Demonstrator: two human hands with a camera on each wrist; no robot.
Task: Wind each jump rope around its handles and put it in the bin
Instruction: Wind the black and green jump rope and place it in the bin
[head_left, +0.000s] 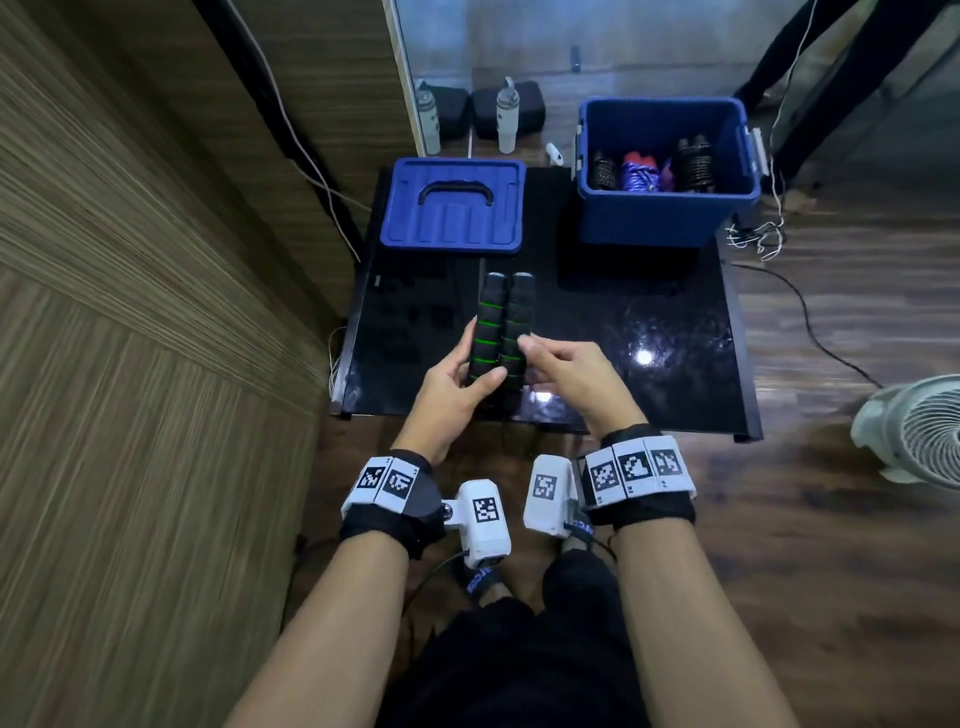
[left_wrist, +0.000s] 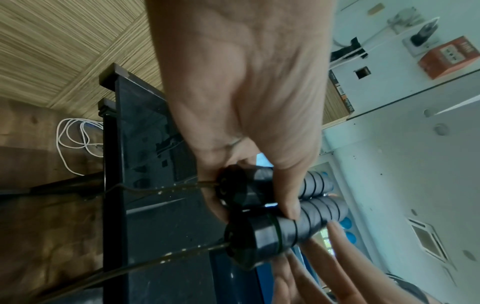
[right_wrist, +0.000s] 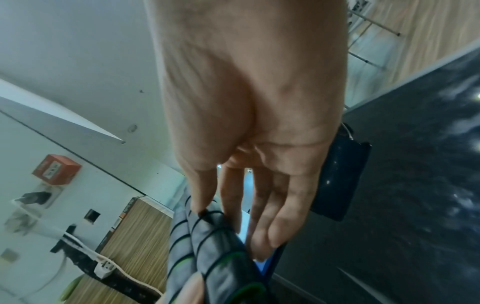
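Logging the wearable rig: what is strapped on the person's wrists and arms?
Forearms bare, no sleeves. Each wrist wears a black fabric wrap carrying white square-coded marker tiles and a white boxy camera unit with its own coded tag; a thin black cable trails from the left unit.

The left hand (head_left: 451, 384) is gripping the two jump rope handles (head_left: 501, 327) side by side, thumb lying across their front and fingers curling behind. The right hand (head_left: 563, 376) is touching the same pair just above that grip, thumb tip pressing the foam, fingers extending loosely alongside.
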